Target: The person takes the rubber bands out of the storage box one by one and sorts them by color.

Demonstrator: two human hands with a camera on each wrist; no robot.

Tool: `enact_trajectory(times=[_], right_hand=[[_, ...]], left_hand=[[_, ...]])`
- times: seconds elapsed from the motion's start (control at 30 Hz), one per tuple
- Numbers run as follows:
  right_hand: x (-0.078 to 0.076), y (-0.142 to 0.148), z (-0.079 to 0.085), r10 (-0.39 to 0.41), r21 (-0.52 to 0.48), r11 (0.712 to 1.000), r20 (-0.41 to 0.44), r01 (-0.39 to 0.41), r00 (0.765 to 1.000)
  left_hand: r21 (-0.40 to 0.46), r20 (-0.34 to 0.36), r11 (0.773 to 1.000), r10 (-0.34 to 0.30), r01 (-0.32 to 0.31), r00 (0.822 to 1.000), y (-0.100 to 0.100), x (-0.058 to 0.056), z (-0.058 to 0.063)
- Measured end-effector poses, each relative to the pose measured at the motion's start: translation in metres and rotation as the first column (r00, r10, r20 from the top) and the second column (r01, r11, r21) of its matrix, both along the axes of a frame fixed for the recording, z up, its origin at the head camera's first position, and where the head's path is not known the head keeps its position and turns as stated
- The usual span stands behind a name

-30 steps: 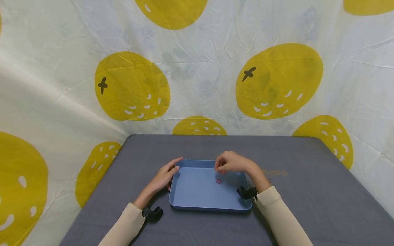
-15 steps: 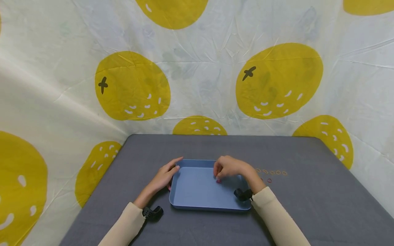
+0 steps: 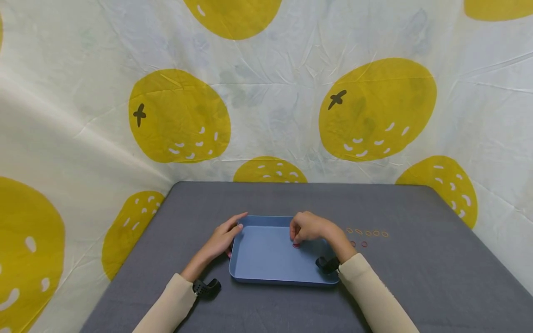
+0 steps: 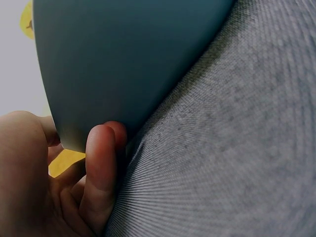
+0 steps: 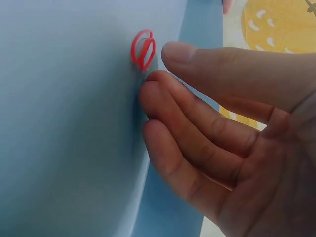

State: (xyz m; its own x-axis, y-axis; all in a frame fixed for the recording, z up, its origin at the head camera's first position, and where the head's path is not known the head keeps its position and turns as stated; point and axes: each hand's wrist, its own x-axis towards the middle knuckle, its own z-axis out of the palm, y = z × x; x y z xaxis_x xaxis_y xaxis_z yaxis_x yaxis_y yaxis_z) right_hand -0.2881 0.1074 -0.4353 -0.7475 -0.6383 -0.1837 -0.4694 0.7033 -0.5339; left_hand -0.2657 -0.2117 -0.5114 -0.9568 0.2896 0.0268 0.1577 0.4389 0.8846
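A shallow blue tray (image 3: 266, 254) lies on the grey table. My left hand (image 3: 221, 240) holds its far left corner, the thumb at the rim; in the left wrist view bent fingers (image 4: 101, 153) touch the tray's outer wall (image 4: 123, 59). Over the right part of the tray is my right hand (image 3: 310, 226), fingers bent downward. Just beyond its fingertips, a red rubber band (image 5: 143, 49), looking like overlapping loops, rests on the tray floor. A gap shows between thumb (image 5: 180, 53) and fingers in the right wrist view, with nothing held there.
Right of the tray, several orange rubber bands (image 3: 368, 233) lie in a row on the grey cloth (image 3: 416, 277). Nearer to me are two red rubber bands (image 3: 364, 244). A white curtain (image 3: 275, 115) with yellow fruit prints hangs behind the table.
My right hand has come down and slightly nearer to me, to the red rubber band in the tray. My left hand stays at the tray's corner.
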Motion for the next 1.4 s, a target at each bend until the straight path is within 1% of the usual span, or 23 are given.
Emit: enact_trajectory(times=[0.1, 0.33, 0.7, 0.87, 0.93, 1.03, 1.4], right_hand=[[0.0001, 0.0001, 0.0000, -0.006, 0.004, 1.000, 0.002, 0.006, 1.000], [-0.0005, -0.0007, -0.0001, 0.035, 0.008, 0.999, -0.022, -0.035, 0.999], [-0.0020, 0.0001, -0.0028, 0.052, -0.001, 0.999, -0.022, -0.052, 0.998], [-0.0016, 0.0016, -0.0005, 0.025, -0.017, 1.000, -0.005, -0.025, 1.000], [-0.0017, 0.0017, -0.0005, 0.014, -0.011, 1.000, 0.002, -0.014, 1.000], [-0.0020, 0.0007, -0.0019, 0.018, 0.006, 1.000, 0.005, -0.018, 1.000], [-0.0034, 0.0007, -0.0080, 0.023, 0.006, 1.000, 0.019, -0.023, 1.000]], left_hand=[[-0.001, 0.004, 1.000, -0.001, 0.001, 1.000, 0.0010, -0.0004, 0.0008], [-0.007, -0.002, 1.000, 0.007, -0.007, 1.000, 0.0015, -0.0001, 0.0021], [-0.008, -0.007, 1.000, 0.011, -0.011, 1.000, 0.0019, -0.0008, 0.0011], [-0.015, -0.009, 1.000, 0.015, -0.015, 1.000, 0.0019, -0.0013, 0.0013], [-0.015, -0.012, 1.000, 0.013, -0.013, 1.000, 0.0018, -0.0012, 0.0013], [-0.015, -0.016, 1.000, 0.014, -0.014, 1.000, 0.0014, -0.0011, 0.0013], [0.005, -0.019, 1.000, -0.030, 0.030, 0.999, -0.0009, -0.0010, 0.0012]])
